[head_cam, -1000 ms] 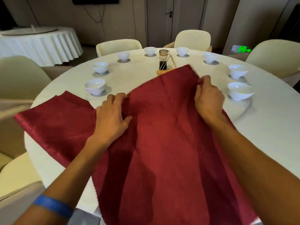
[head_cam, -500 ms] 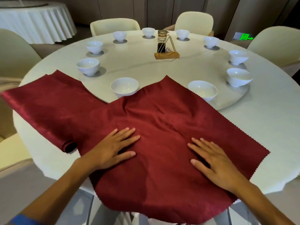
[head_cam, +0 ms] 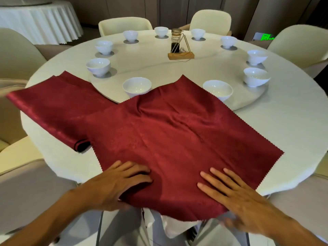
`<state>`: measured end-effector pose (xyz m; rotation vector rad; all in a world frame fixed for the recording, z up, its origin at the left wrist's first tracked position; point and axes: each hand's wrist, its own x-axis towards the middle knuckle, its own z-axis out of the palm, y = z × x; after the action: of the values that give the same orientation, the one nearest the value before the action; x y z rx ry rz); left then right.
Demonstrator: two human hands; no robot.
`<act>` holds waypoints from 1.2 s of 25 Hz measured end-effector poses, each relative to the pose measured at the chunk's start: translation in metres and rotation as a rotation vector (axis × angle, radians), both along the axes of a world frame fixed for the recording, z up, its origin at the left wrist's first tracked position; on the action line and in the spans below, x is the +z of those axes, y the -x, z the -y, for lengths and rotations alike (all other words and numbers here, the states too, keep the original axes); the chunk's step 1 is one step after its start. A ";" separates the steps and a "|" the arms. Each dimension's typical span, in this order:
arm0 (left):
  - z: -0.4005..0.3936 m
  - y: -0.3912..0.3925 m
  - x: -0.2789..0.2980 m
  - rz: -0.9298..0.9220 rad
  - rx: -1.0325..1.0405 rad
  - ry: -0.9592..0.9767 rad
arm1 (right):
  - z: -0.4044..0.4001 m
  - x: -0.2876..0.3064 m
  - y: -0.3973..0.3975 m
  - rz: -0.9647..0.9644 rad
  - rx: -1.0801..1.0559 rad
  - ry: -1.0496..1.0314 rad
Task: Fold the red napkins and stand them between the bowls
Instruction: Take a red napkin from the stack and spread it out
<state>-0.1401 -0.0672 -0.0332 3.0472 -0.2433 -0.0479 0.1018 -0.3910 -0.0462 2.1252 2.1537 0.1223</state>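
Observation:
A large red napkin (head_cam: 177, 130) lies spread open on the round white table (head_cam: 292, 125), one corner pointing between two white bowls (head_cam: 136, 87) (head_cam: 218, 89); its near edge hangs off the table. My left hand (head_cam: 120, 181) is at the near left edge, bent fingers on top and thumb tucked under the cloth. My right hand (head_cam: 236, 192) lies flat on the near right part, fingers straight. More folded red napkins (head_cam: 53, 107) lie to the left.
Several more white bowls (head_cam: 98, 66) ring the raised turntable (head_cam: 159, 68), whose front rim the open napkin overlaps. A sauce bottle in a wooden stand (head_cam: 179, 48) sits near the turntable's far side. Cream chairs (head_cam: 211, 19) surround the table.
A second ago both hands held the napkin up by its far edge; it was laid flat, and both hands slid back to its near edge. The left hand's fingers have bent.

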 end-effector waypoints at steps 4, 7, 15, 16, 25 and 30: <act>-0.001 0.018 -0.011 0.024 0.018 0.014 | 0.007 -0.003 -0.003 -0.109 -0.066 -0.018; -0.004 0.030 -0.002 0.158 0.033 0.258 | 0.015 0.003 -0.005 -0.473 -0.115 -0.133; -0.027 -0.029 0.075 -0.092 0.344 1.001 | -0.028 0.094 -0.039 -1.106 -0.796 0.094; -0.034 -0.048 0.083 0.012 0.473 1.009 | -0.041 0.102 -0.050 -1.047 -0.906 0.012; -0.045 -0.068 0.016 0.224 0.456 0.182 | -0.071 0.019 -0.006 -0.350 -0.648 -0.106; -0.047 -0.045 0.009 -0.054 0.301 0.222 | -0.064 -0.006 -0.021 -0.288 -0.659 -0.041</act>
<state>-0.0953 -0.0203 -0.0242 2.8202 0.2010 -0.0774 0.1232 -0.3267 -0.0527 2.8894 1.4441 -0.2108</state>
